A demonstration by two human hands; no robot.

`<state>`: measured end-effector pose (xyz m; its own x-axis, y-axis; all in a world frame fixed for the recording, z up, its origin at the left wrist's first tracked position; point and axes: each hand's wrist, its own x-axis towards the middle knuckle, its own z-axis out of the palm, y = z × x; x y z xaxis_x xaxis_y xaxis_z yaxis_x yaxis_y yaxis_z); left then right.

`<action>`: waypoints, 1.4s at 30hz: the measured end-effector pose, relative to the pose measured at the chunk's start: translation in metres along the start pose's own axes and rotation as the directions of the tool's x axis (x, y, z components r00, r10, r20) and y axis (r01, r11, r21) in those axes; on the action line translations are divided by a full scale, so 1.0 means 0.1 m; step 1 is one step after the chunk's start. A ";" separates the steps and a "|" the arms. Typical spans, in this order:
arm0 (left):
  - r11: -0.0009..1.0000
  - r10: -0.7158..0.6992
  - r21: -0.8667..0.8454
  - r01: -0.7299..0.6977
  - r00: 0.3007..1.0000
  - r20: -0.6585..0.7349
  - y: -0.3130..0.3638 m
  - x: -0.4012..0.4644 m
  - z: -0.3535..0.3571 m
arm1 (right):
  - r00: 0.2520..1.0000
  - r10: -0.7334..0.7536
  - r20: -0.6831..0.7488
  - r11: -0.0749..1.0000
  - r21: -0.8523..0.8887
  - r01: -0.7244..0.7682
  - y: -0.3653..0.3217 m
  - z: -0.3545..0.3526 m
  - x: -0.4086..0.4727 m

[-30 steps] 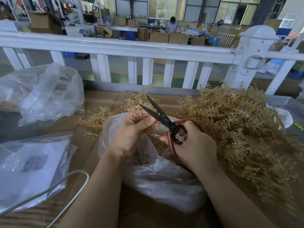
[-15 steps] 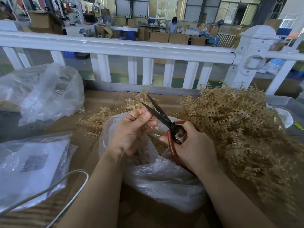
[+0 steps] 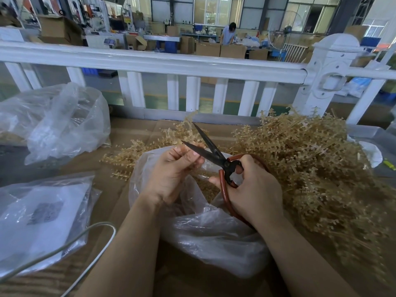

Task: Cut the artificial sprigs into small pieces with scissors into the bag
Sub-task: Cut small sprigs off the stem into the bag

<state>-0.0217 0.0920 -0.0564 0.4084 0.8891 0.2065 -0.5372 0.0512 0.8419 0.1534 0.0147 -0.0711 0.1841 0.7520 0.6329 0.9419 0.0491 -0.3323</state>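
The right hand (image 3: 255,187) gripped the red-handled scissors (image 3: 216,159), blades parted above the clear plastic bag (image 3: 214,232). The left hand (image 3: 171,170) had its fingers curled, pinching a beige sprig piece (image 3: 198,167) just beside the lower blade. Cut bits lay in the bag; the heap of artificial sprigs (image 3: 310,168) sat right of it on the cardboard-covered table (image 3: 128,133).

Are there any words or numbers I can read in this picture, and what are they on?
None can be read.
White sheet inside the flat plastic bag: a grey square printed patch, too blurred to read.
Cardboard boxes far behind the white railing: any markings too small to read.
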 end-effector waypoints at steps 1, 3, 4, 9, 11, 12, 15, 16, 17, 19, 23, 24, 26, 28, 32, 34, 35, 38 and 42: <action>1.000 -0.001 0.005 0.001 1.000 -0.002 0.00 0.00 0.01 | 1.000 -0.002 -0.010 1.000 -0.015 0.002 0.00 0.00 0.00; 1.000 -0.011 0.003 0.011 1.000 -0.010 -0.01 -0.01 0.02 | 1.000 -0.008 -0.023 0.999 -0.044 0.007 -0.01 -0.01 0.01; 1.000 -0.019 0.001 0.019 1.000 -0.016 -0.01 -0.02 0.03 | 1.000 -0.012 -0.028 0.998 -0.055 0.010 -0.01 -0.01 0.01; 0.999 -0.031 0.035 0.032 0.999 -0.018 0.00 -0.02 0.02 | 0.999 -0.019 -0.032 0.995 -0.099 0.016 0.00 0.00 0.02; 0.997 -0.014 0.082 0.015 1.000 -0.015 0.02 -0.02 0.03 | 1.000 -0.013 -0.026 0.995 -0.097 0.011 0.01 0.01 0.01; 0.994 -0.003 0.108 0.004 1.000 -0.012 0.02 -0.02 0.04 | 1.000 -0.011 -0.022 0.995 -0.097 0.008 0.01 0.01 0.01; 0.986 0.026 0.167 -0.026 1.000 0.005 0.03 -0.03 0.07 | 1.000 0.003 -0.005 0.995 -0.095 -0.003 0.02 0.02 0.00; 0.981 0.038 0.188 -0.037 0.999 0.001 0.03 -0.03 0.08 | 1.000 0.009 -0.002 0.996 -0.090 -0.009 0.02 0.01 -0.01; 0.978 0.048 0.205 -0.045 0.999 -0.008 0.03 -0.04 0.09 | 1.000 0.015 -0.002 0.996 -0.086 -0.015 0.02 0.01 -0.01; 0.976 0.054 0.214 -0.045 0.998 -0.035 0.03 -0.04 0.11 | 1.000 0.024 -0.009 0.996 -0.088 -0.025 0.00 0.00 -0.01; 0.987 0.027 0.163 -0.015 0.997 -0.071 0.04 -0.04 0.12 | 0.999 0.018 -0.037 0.993 -0.112 -0.022 -0.04 -0.01 0.00; 0.989 0.025 0.150 -0.013 0.997 -0.078 0.05 -0.04 0.12 | 0.999 0.011 -0.044 0.993 -0.117 -0.016 -0.04 -0.01 0.00; 0.990 0.026 0.137 -0.014 0.996 -0.090 0.04 -0.04 0.13 | 0.999 -0.003 -0.046 0.991 -0.135 -0.003 -0.04 -0.02 0.01; 0.991 0.029 0.134 -0.015 0.995 -0.099 0.04 -0.04 0.13 | 0.999 -0.004 -0.046 0.989 -0.148 -0.003 -0.04 -0.03 0.01; 0.988 0.047 0.150 -0.033 0.994 -0.094 0.03 -0.03 0.14 | 0.998 0.017 -0.068 0.993 -0.112 -0.025 -0.05 -0.04 -0.01; 0.988 0.052 0.148 -0.038 0.995 -0.088 0.03 -0.03 0.14 | 0.996 0.028 -0.081 0.995 -0.094 -0.036 -0.06 -0.04 -0.01; 0.989 0.052 0.145 -0.039 0.995 -0.085 0.03 -0.03 0.14 | 0.996 0.030 -0.086 0.995 -0.087 -0.038 -0.06 -0.04 -0.01; 0.991 0.046 0.129 -0.036 0.996 -0.076 0.03 -0.03 0.12 | 0.996 0.042 -0.077 0.995 -0.083 -0.049 -0.08 -0.05 -0.01; 0.997 0.050 0.055 -0.044 0.992 -0.116 0.03 -0.01 0.09 | 0.998 0.055 -0.014 0.995 -0.079 -0.056 -0.06 -0.05 -0.02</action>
<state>-0.0163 0.0872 -0.0497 0.2924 0.9374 0.1891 -0.5128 -0.0132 0.8584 0.1490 0.0096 -0.0664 0.2393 0.7444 0.6234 0.9494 -0.0447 -0.3110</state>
